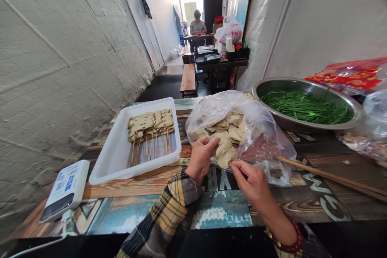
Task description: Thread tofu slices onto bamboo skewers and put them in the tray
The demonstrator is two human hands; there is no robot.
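My left hand (201,158) is closed on the upper end of a row of thin, round beige slices (226,156), thumb on top. At the row's lower end my right hand (252,179) is pinched on a thin bamboo skewer, of which only a tiny bit shows; the rest is hidden by slices and fingers. Right behind both hands, more loose slices (236,132) lie in an open clear plastic bag (266,137). To the left, a white tray (105,157) holds stacked finished skewers (151,123) of the same slices, with their sticks pointing toward me.
Bare bamboo skewers (332,174) lie at the right. A steel basin (305,128) of green chives stands behind them, near a red plastic package (347,73). A white device (65,189) with a cable sits front left. Farther back are a bench (188,77), tables and a seated person (198,26).
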